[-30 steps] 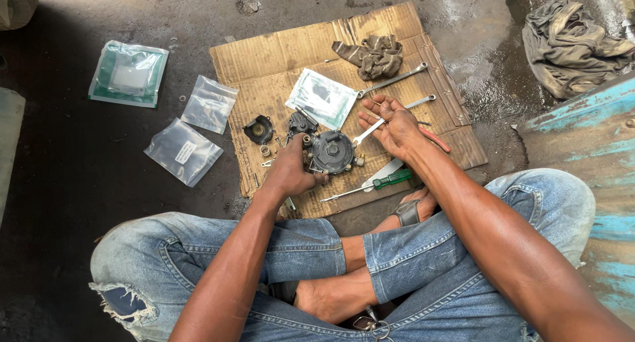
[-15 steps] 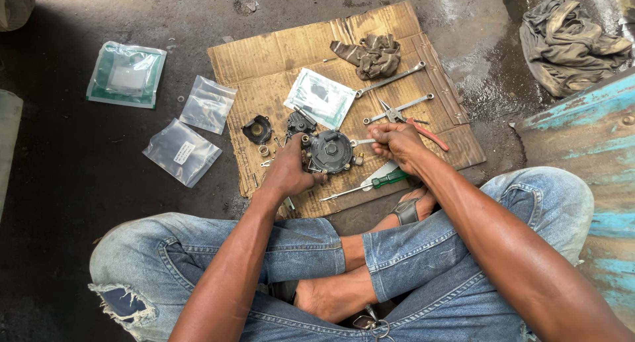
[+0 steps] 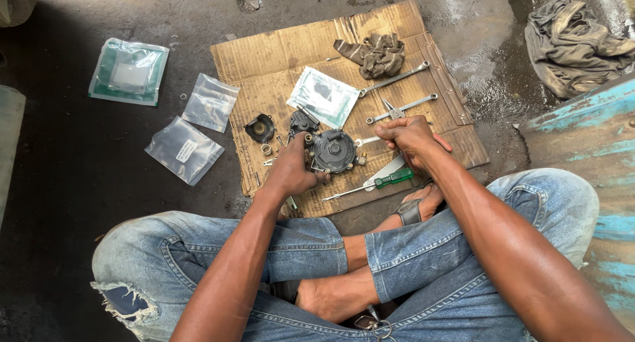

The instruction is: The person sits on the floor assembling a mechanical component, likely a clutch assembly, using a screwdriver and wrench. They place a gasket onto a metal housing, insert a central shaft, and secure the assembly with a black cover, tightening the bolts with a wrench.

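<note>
My left hand [image 3: 291, 167] grips the left side of a round dark metal engine part [image 3: 334, 151] that rests on a sheet of cardboard [image 3: 278, 51]. My right hand [image 3: 411, 138] is closed around pliers [image 3: 395, 110] with red handles; their metal jaws stick up past my fingers, just right of the part. A green-handled screwdriver [image 3: 383, 182] lies on the cardboard below my right hand. A flat white strip lies beside it.
Two wrenches [image 3: 397, 79] and a crumpled rag [image 3: 372, 53] lie at the cardboard's far end, with a plastic packet [image 3: 324, 96] and small dark parts [image 3: 260, 127] nearby. Three clear bags [image 3: 185, 149] sit on the dark floor to the left. A blue painted surface [image 3: 589, 130] borders the right.
My right hand picked the pliers up from the cardboard and now holds them raised beside the part. My left hand has kept its grip on the part.
</note>
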`<action>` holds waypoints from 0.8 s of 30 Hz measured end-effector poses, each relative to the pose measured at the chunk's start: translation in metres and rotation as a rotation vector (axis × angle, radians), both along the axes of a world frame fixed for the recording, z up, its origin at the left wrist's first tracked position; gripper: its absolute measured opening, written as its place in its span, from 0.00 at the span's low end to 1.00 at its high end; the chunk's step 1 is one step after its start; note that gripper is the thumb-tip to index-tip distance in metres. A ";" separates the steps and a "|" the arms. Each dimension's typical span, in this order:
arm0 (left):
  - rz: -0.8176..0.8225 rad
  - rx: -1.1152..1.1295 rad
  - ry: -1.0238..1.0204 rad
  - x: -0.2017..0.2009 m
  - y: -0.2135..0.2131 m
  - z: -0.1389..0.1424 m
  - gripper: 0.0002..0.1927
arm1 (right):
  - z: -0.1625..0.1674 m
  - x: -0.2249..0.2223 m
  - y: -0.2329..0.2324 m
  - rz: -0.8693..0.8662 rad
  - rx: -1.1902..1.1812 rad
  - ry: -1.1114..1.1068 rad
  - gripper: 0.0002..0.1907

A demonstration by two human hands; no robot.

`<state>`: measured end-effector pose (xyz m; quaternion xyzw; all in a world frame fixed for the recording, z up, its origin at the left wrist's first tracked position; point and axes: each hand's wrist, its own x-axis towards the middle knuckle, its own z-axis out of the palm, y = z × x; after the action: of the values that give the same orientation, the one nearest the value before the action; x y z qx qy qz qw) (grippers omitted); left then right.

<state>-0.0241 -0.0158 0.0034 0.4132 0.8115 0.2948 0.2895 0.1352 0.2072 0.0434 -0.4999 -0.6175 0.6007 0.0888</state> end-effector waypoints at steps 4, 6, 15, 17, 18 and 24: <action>0.002 0.046 -0.012 0.000 -0.002 0.000 0.58 | -0.001 -0.001 -0.003 0.047 0.063 -0.027 0.09; 0.001 0.050 -0.014 0.000 -0.002 -0.001 0.58 | 0.000 0.002 -0.003 0.119 0.141 -0.127 0.14; 0.007 0.074 -0.001 -0.001 -0.002 -0.003 0.59 | 0.003 0.005 0.002 0.443 0.436 -0.491 0.29; 0.003 0.072 0.022 -0.001 -0.002 -0.002 0.59 | 0.004 0.009 0.001 0.504 0.438 -0.528 0.30; 0.001 0.070 0.033 -0.001 -0.001 -0.002 0.58 | 0.005 0.010 0.000 0.545 0.437 -0.550 0.31; -0.003 0.027 0.021 -0.001 0.001 0.007 0.57 | 0.000 0.008 -0.015 0.677 0.368 -0.587 0.28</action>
<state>-0.0252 -0.0147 0.0105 0.4214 0.8098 0.3008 0.2759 0.1427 0.1919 0.0434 -0.3952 -0.8405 0.3103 -0.2029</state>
